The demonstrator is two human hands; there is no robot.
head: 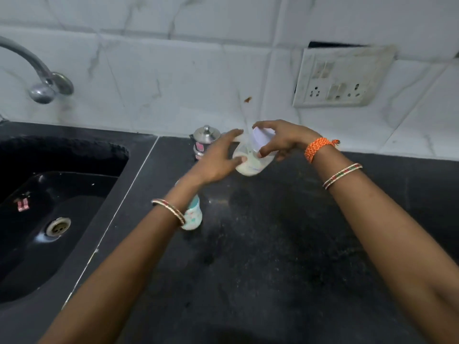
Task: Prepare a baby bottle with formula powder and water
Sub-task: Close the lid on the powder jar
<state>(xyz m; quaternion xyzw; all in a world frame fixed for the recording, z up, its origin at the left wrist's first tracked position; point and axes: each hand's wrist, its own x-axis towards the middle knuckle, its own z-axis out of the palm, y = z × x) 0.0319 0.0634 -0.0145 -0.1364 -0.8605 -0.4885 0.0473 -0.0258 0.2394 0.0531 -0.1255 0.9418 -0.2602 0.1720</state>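
Note:
A clear baby bottle (250, 166) with milky white liquid in its lower part stands on the black counter (273, 244) near the back wall. My left hand (218, 157) wraps its left side. My right hand (280, 140) grips a translucent white cap (260, 139) at the top of the bottle. A second small bottle with a teal pattern (193, 216) stands under my left forearm, partly hidden.
A small steel lidded pot (206, 140) stands behind the bottle by the wall. A black sink (49, 207) with a steel drain lies at left, under a curved tap (37, 70). A switch and socket plate (340, 78) is on the tiled wall.

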